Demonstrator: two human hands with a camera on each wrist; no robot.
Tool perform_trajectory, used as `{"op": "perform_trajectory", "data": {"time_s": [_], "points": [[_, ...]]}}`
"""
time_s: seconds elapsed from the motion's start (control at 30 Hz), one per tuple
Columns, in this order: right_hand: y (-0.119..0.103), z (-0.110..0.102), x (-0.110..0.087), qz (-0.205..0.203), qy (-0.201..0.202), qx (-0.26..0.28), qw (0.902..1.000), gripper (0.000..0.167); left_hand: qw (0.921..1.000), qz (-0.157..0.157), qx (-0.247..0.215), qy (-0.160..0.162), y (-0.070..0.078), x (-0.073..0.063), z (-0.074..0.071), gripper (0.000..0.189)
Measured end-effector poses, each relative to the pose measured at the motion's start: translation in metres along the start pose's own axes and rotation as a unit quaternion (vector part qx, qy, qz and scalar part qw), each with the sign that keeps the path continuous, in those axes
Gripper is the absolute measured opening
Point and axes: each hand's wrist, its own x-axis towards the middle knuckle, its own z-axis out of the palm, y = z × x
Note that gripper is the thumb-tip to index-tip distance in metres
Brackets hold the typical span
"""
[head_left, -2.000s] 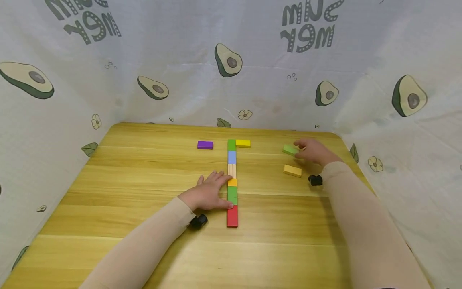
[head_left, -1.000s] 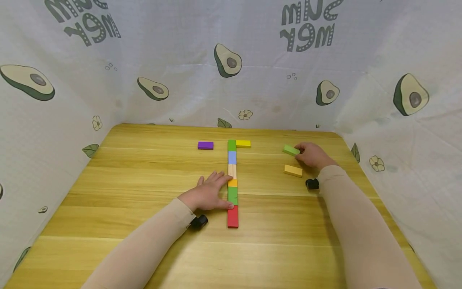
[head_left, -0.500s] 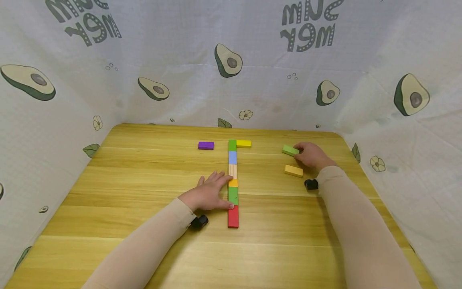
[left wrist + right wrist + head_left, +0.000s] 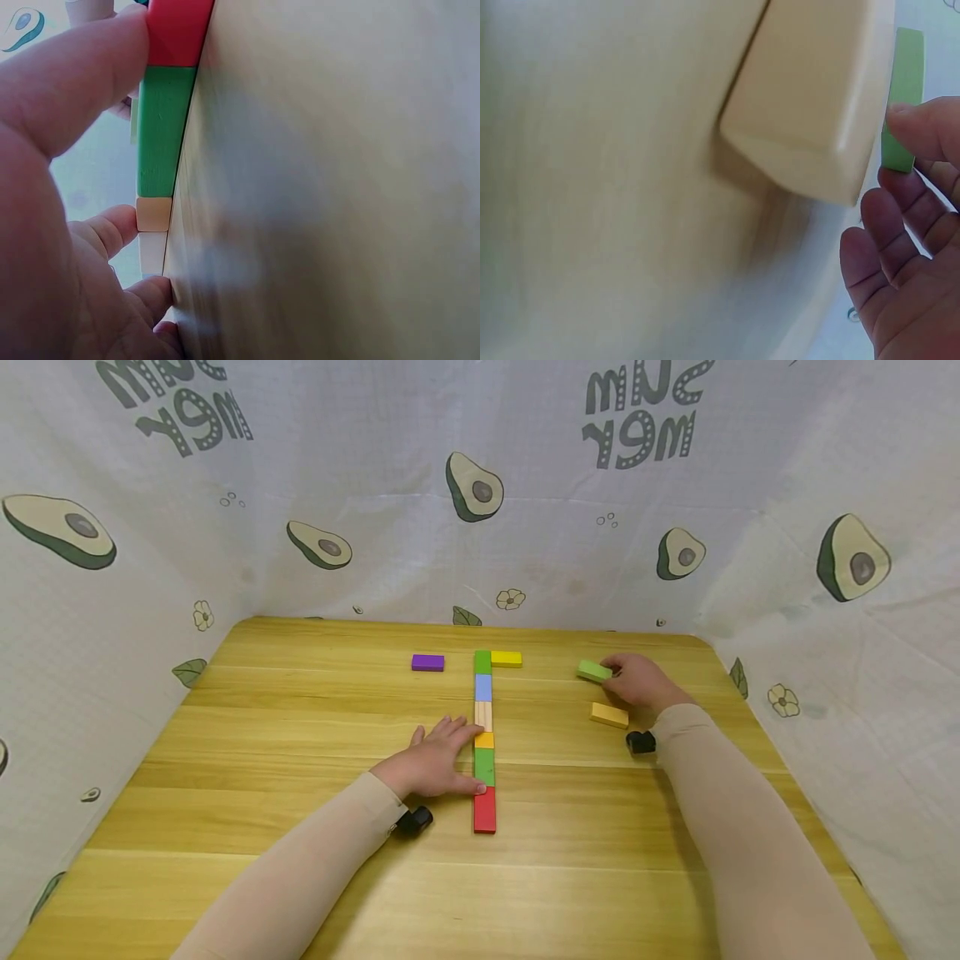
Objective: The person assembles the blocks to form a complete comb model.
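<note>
My right hand pinches a light green block by its right end at the table's far right; the right wrist view shows the thumb on that block. My left hand lies with fingers spread against a straight row of blocks. Its thumb touches where the red block meets a green block, and its index fingertip touches the orange block. Farther along come a plain wood block, a blue block and another green block.
A yellow block adjoins the row's far end on its right. Left of that end lies a purple block. The yellow-orange block sits just in front of my right hand. Behind the wooden table hangs a printed cloth.
My right hand has closed its fingers on the light green block and shifted it slightly left. My left hand keeps its place against the row.
</note>
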Motion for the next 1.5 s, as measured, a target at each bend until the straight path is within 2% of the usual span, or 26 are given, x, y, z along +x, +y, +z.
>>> {"op": "perform_trajectory", "data": {"time_s": [0.7,1.03,1.5], "points": [[-0.034,0.003,0.004,-0.006,-0.018,0.029,0.9994,0.048,1.0000,-0.001,-0.003,-0.003,0.001,-0.001,-0.001,0.096],[-0.058,0.007,0.004,-0.030,-0.016,0.014,0.9993,0.045,1.0000,-0.002,0.002,0.000,0.000,0.000,0.001,0.096],[-0.077,0.019,0.018,-0.055,-0.023,-0.006,0.9982,0.042,1.0000,0.000,0.002,-0.003,0.000,0.000,0.000,0.095]]}}
